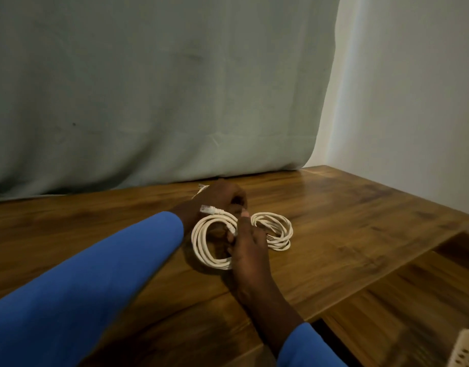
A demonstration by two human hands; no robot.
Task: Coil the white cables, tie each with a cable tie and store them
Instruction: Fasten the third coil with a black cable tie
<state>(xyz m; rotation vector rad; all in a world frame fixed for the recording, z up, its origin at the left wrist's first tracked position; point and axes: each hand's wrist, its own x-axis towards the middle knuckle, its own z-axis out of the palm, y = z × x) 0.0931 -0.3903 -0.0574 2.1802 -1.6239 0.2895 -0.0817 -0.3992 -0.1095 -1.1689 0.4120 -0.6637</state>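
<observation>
Blue sleeve [90,266] sweeps in from the left, and the left hand [217,198] sits curled at the far side of a coiled white cable [205,241], fingers closed near its connector end [208,208]. That coil stands on the wooden table [347,221], mid-surface. The right hand [250,247] pinches the coil's right edge, fingers together on the strands. Just beside it, a second coil [277,230] lies flat. Far right, a pale perforated basket [465,350] peeks in at the corner.
</observation>
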